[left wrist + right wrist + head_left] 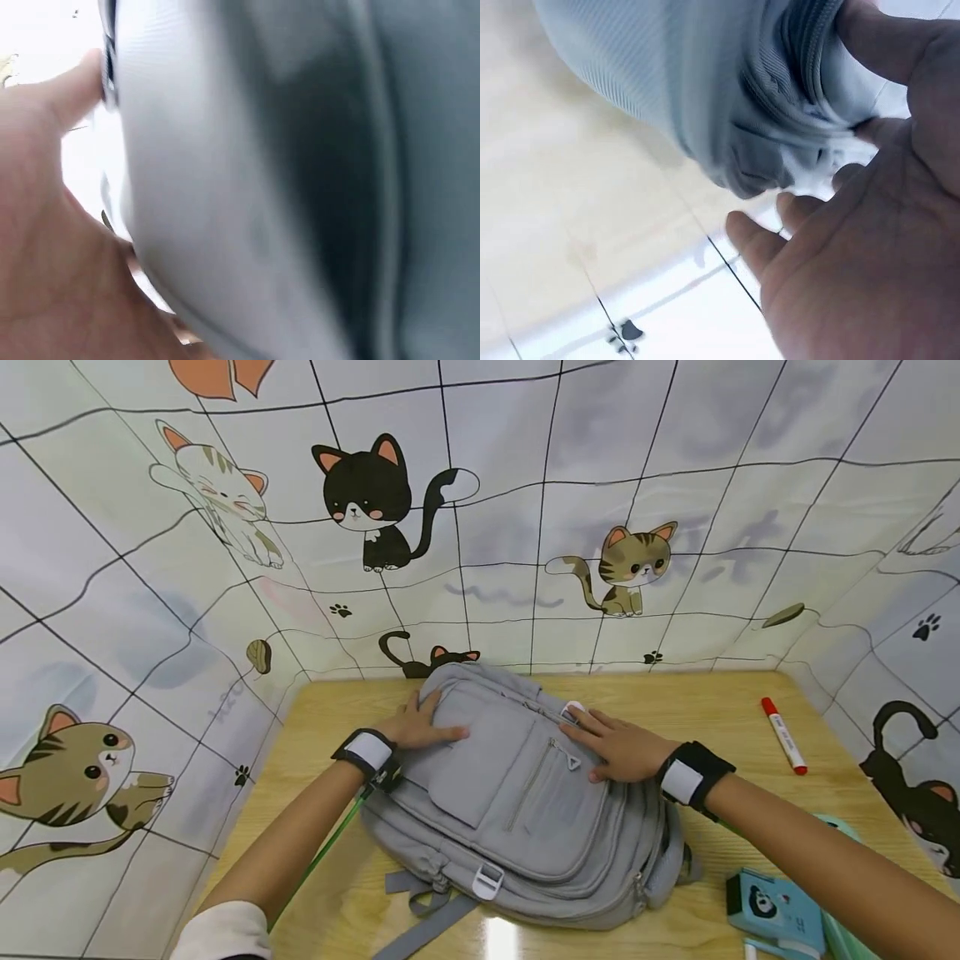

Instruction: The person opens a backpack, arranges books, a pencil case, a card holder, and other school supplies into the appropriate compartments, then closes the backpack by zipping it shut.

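A grey backpack (517,785) lies on the wooden table with its zipped front pocket facing up. My left hand (420,724) rests on its upper left part, thumb stretched across the fabric. On the far right side, my right hand (618,745) lies on the bag near a zipper and a white tag, fingers spread. In the left wrist view the palm and thumb (79,86) stand beside the blurred bag surface. The right wrist view has several fingers (754,244) extended along the bag's edge (705,97).
A red-capped white marker (784,737) lies at the table's right. Near the front right corner are a blue panda box (776,906) and a mint-green item (843,935), partly behind the right forearm. Cat-patterned sheeting (510,527) surrounds the table (697,702). Grey straps (427,931) trail toward the front.
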`<state>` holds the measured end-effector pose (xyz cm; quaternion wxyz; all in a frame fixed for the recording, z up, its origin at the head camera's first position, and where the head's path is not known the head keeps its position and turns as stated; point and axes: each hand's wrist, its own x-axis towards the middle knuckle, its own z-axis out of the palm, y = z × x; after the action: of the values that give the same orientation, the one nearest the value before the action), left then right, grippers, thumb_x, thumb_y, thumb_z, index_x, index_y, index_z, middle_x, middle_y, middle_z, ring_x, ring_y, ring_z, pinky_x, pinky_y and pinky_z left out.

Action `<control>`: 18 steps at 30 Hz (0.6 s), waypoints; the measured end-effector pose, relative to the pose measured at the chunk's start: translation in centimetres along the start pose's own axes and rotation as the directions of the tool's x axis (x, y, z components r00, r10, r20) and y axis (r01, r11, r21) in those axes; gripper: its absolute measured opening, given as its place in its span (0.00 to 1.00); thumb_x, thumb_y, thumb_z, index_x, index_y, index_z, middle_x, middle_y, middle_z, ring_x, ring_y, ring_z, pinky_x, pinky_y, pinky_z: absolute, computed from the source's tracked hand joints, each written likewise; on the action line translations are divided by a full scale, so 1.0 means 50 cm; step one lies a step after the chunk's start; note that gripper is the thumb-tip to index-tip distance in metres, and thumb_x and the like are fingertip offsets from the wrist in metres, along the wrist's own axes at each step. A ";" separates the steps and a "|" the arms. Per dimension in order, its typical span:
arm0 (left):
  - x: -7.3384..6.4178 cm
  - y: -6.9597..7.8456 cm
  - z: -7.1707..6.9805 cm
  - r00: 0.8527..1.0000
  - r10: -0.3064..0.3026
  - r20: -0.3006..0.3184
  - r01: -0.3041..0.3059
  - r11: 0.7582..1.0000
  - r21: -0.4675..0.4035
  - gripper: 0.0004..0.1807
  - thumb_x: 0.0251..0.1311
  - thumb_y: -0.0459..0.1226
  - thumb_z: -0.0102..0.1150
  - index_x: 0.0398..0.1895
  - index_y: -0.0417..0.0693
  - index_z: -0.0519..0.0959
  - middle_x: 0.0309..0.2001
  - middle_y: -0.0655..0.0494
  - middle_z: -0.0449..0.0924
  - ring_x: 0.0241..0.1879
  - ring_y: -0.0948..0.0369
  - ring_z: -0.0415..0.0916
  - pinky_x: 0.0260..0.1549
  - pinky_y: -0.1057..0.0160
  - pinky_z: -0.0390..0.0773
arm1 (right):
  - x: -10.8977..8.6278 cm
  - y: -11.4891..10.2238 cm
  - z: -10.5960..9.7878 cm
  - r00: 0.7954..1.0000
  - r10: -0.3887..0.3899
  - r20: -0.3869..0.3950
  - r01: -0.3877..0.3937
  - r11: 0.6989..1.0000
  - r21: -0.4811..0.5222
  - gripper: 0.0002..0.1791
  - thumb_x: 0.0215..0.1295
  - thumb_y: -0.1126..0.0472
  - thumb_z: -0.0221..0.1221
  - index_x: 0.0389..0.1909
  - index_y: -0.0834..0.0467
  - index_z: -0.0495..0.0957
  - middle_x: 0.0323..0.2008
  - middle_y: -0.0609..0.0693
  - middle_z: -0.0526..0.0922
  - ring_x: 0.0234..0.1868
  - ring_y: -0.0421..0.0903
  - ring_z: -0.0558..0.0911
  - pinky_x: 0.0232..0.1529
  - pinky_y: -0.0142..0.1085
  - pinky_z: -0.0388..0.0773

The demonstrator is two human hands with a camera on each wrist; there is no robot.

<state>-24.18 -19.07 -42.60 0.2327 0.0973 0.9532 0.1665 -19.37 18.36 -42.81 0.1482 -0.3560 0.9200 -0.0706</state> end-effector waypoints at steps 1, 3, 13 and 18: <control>-0.012 -0.002 0.001 1.000 -0.009 -0.007 0.009 1.000 -0.012 0.58 0.52 0.72 0.46 0.77 0.55 0.34 0.74 0.33 0.26 0.71 0.29 0.36 0.61 0.30 0.54 | 0.012 0.004 -0.007 1.000 -0.004 0.004 0.004 0.999 -0.035 0.46 0.61 0.50 0.62 0.75 0.55 0.48 0.75 0.62 0.40 0.73 0.68 0.46 0.66 0.63 0.54; -0.035 -0.008 0.005 1.000 -0.021 -0.020 0.021 1.000 -0.006 0.57 0.54 0.71 0.45 0.76 0.52 0.34 0.74 0.32 0.27 0.70 0.28 0.38 0.60 0.30 0.56 | 0.033 0.009 -0.020 1.000 -0.008 0.011 0.009 0.995 -0.100 0.47 0.59 0.51 0.64 0.75 0.53 0.49 0.75 0.62 0.41 0.73 0.67 0.47 0.66 0.63 0.54; -0.133 -0.023 0.049 0.995 -0.091 -0.045 0.090 0.996 -0.018 0.59 0.55 0.72 0.42 0.76 0.48 0.31 0.73 0.31 0.23 0.69 0.28 0.43 0.58 0.34 0.64 | 0.115 0.041 -0.046 0.997 -0.080 0.009 0.080 0.961 -0.264 0.47 0.58 0.56 0.66 0.74 0.48 0.51 0.75 0.61 0.43 0.74 0.64 0.51 0.67 0.60 0.57; -0.132 0.002 0.043 0.996 -0.087 -0.030 0.088 0.996 0.030 0.59 0.56 0.72 0.42 0.76 0.45 0.32 0.73 0.29 0.25 0.70 0.30 0.42 0.60 0.34 0.62 | 0.107 0.062 -0.049 0.997 -0.083 -0.007 0.079 0.967 -0.241 0.45 0.60 0.59 0.64 0.74 0.48 0.51 0.75 0.62 0.44 0.71 0.64 0.57 0.58 0.55 0.70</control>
<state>-17.37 -20.15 -41.66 0.2247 0.0566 0.9623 0.1428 -25.90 17.11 -42.39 0.0933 -0.4080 0.9076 0.0325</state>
